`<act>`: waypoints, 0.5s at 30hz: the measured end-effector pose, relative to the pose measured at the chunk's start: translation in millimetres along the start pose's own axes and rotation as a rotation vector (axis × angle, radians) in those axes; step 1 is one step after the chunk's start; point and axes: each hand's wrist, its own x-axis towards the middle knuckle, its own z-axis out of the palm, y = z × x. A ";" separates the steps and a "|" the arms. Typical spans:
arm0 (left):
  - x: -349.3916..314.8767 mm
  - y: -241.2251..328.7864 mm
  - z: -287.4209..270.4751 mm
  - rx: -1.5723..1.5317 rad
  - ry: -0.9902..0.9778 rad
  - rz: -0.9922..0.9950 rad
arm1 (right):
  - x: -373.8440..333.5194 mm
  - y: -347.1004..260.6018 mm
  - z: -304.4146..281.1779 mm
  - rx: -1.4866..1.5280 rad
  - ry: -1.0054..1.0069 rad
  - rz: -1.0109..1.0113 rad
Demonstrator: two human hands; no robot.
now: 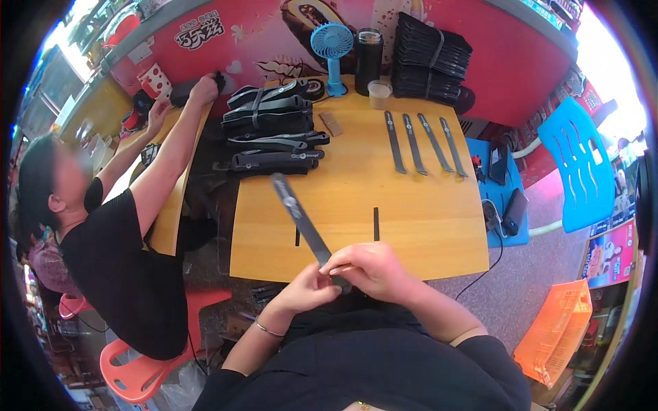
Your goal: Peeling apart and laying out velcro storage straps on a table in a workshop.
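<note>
Left hand (308, 286) and right hand (370, 269) are close together, both pinching the dark strap (303, 220) near its lower end, probably for control, while four similar strips (414, 142) lie spaced on the table (439, 226), likely against tangling.

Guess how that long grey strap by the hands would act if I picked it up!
The grey strap might be springy rather than limp, as it runs nearly straight beyond the left hand. It's probably light, being thin and narrow. It likely won't roll: four similar strips lie flat on the table.
</note>
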 end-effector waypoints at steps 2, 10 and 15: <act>7.7 3.4 -4.9 -0.257 0.039 0.204 | -2.1 5.0 6.7 -0.028 0.096 -0.128; 10.2 25.7 13.1 -0.236 0.230 0.183 | -2.8 8.9 10.8 -0.235 0.228 -0.369; 8.7 17.3 7.5 -0.390 0.230 0.108 | -9.1 8.2 7.3 -0.412 0.170 -0.394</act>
